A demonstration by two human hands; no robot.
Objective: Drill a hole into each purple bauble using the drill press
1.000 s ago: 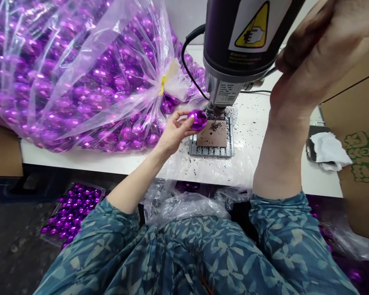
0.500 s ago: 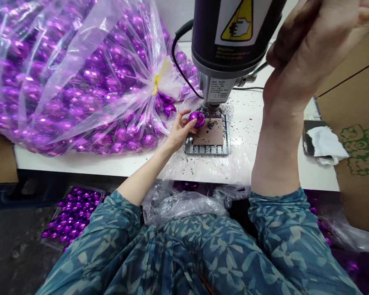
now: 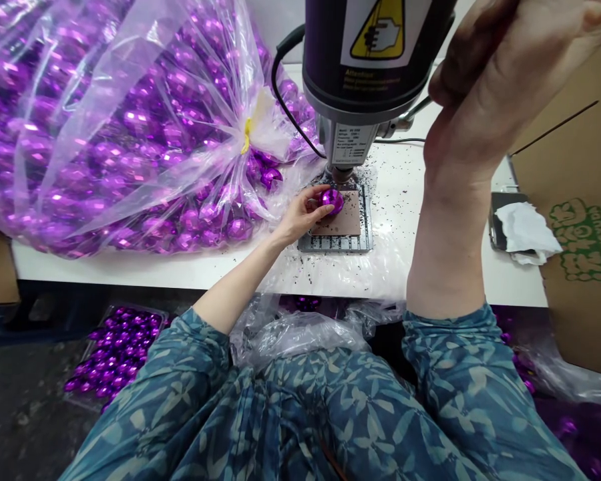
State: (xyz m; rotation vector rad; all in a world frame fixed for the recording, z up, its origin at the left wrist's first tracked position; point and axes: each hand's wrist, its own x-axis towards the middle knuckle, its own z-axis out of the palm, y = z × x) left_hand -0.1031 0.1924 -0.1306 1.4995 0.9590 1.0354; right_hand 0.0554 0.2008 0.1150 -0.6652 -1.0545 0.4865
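My left hand [image 3: 303, 215] grips a shiny purple ball [image 3: 332, 201] between thumb and fingers. The ball rests on or just above a brown board [image 3: 348, 224], which lies on the slotted metal base [image 3: 333, 244] of a bench drill press [image 3: 375, 87]. Directly over the ball is the drill's chuck [image 3: 341, 175]; the bit itself I cannot make out. Raised at the right, my right hand [image 3: 515, 80] is closed around the end of the press's feed lever [image 3: 421, 107], its fingertips partly hidden.
A large clear bag [image 3: 145, 147] of purple balls, tied in yellow, fills the table's left. Dark shavings surround the base. A white tissue [image 3: 525, 230] lies on a dark phone-like object beside a cardboard box [image 3: 581, 300]. Below the table's left stands a tray of purple balls [image 3: 123, 347].
My left hand has moved the purple ball slightly right and down, onto or close above the board under the chuck. My right hand stays on the lever. The whole view has shifted slightly.
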